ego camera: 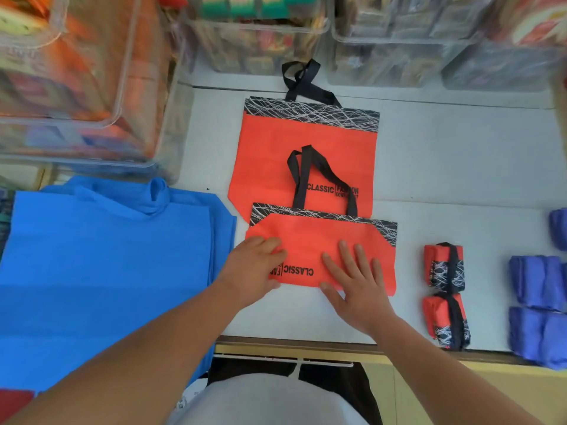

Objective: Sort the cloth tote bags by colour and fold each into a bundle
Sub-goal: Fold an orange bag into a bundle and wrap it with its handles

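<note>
Head view: doubled-over orange tote [322, 250] under both hands on the tabletop [445, 167]
Right hand [357, 289] presses it flat, fingers spread, holding nothing; left hand [253, 266] sits bent-fingered on its left end, grip unclear. Seemingly done: two orange bundles [445, 268] and blue bundles [537, 283] at right. Left: this bag, the flat orange tote [276, 154] behind, the blue tote stack [107, 256]
</note>
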